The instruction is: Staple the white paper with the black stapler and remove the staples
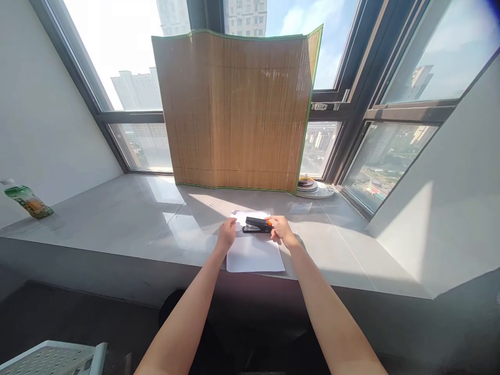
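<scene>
A white sheet of paper [253, 255] lies on the grey window ledge [128, 219] in front of me. A black stapler with an orange end [255, 225] sits on the paper's far edge. My right hand [281, 229] grips the stapler's right end, fingers curled round it. My left hand [226, 234] rests on the paper's far left corner, fingers bent down on the sheet, just left of the stapler.
A folded bamboo mat [234, 109] stands upright against the window behind the paper. A stack of plates [312, 186] sits to its right. A green drink bottle [29, 200] lies at the far left. A white crate [50, 358] is on the floor below.
</scene>
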Tool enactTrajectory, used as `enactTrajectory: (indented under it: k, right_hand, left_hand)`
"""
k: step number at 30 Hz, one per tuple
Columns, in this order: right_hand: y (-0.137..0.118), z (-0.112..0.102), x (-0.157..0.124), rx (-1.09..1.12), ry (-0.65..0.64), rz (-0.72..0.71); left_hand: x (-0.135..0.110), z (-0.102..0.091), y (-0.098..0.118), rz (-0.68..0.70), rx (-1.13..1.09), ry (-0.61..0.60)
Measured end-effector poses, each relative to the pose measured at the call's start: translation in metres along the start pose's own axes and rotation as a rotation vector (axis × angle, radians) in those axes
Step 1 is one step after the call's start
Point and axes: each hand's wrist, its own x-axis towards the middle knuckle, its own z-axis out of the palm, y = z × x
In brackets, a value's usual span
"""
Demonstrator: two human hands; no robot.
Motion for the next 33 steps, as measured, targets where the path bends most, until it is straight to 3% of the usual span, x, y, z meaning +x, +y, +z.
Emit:
enactTrajectory:
  k: [9,22,27,33]
  right_hand:
    - [0.0013,0.0059,0.0024,-0.101,0.113,-0.064]
    - [-0.0045,0.0059,-0.0049,-0.183,0.128,-0.119]
    - [-0.0032,0.0078,-0.0041,-0.192,0.135,-0.099]
    - [-0.0043,0.0050,0.0020,-0.257,0.278,-0.325]
  left_hand:
    - [0.0029,0.0001,0.0046,-0.032,-0.006,0.008]
    - [-0.0005,-0.0017,0.0013,-0.027,0.023,-0.003]
    - [0.0026,-0.0030,0.0002,-0.054,-0.072,0.005]
    - [0.0072,-0.0003,-0.0012,-0.073,-0.133,0.027]
